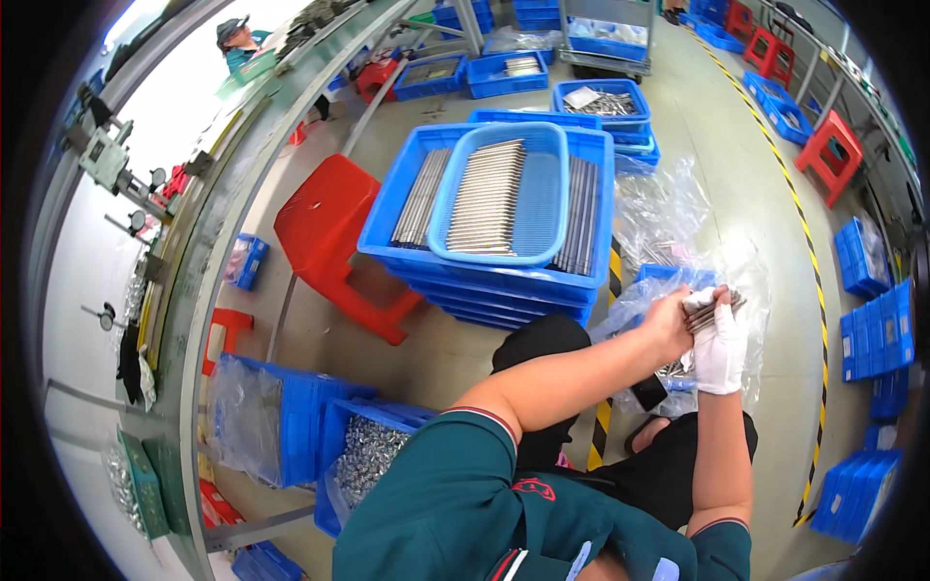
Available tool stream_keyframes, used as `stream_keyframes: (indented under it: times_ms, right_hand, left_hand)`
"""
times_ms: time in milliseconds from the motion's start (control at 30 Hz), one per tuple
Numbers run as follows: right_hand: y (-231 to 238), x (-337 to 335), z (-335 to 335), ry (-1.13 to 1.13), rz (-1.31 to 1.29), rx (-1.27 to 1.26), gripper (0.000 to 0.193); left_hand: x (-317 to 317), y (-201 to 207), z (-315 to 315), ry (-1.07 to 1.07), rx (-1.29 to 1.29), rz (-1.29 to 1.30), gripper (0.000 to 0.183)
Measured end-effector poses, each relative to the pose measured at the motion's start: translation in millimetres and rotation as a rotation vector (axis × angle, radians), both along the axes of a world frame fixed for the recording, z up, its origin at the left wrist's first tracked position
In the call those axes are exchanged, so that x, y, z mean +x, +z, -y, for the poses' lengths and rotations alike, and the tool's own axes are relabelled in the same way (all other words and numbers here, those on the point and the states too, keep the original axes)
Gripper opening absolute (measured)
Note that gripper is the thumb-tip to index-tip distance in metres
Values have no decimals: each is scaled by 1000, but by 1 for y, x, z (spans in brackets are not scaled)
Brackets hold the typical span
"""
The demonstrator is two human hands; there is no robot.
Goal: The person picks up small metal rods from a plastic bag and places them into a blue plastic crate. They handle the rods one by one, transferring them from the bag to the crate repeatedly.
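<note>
A small bundle of thin metal rods (710, 316) is held between my two hands. My bare left hand (670, 324) closes on it from the left, with some white material beside its fingers. My right hand (720, 353), in a white glove, grips the bundle from the right. Below them, a blue crate (673, 274) lined with clear plastic holds more metal pieces, partly hidden by my hands. To the left, a light-blue basket (547, 194) with a neat row of metal rods (486, 198) rests on a stack of blue crates (387, 228). More rods lie in the top crate on both sides of the basket.
A red stool (329, 208) stands left of the stack, beside a long workbench (208, 281). A crate of small metal parts (363, 455) sits at lower left. Yellow-black floor tape (812, 261) runs along the right, with blue crates (877, 334) beyond. Another person (237, 44) is at far left.
</note>
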State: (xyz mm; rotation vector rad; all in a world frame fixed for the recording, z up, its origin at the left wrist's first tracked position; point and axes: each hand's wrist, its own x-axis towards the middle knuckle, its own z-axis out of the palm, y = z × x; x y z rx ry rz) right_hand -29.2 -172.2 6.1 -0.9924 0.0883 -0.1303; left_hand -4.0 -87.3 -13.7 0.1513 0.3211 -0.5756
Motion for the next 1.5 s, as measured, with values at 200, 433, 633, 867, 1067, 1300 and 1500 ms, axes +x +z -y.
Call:
stream_keyframes:
  times_ms: [200,433,633,867,1067,1300,1500]
  right_hand:
    - [-6,1,-5,-7,-5,-464,13]
    - [-3,6,3,100,-184,-527,12]
    - [8,1,14,75,-113,-491,18]
    - [17,-16,14,544,-337,-491,29]
    - [12,-21,18,742,-434,-277,26]
    - [7,-21,18,526,-374,-343,26]
    - [13,-13,36,236,-149,-728,27]
  left_hand:
    - [4,-23,-1,-14,252,-84,35]
    - [3,-31,-2,26,537,16,25]
    - [6,-14,-14,329,1644,757,28]
    - [5,32,-52,-2,1866,1224,27]
    - [5,37,-56,-144,1852,1289,26]
    - [13,21,-49,194,1797,1002,24]
    - [19,21,-64,-147,609,518,22]
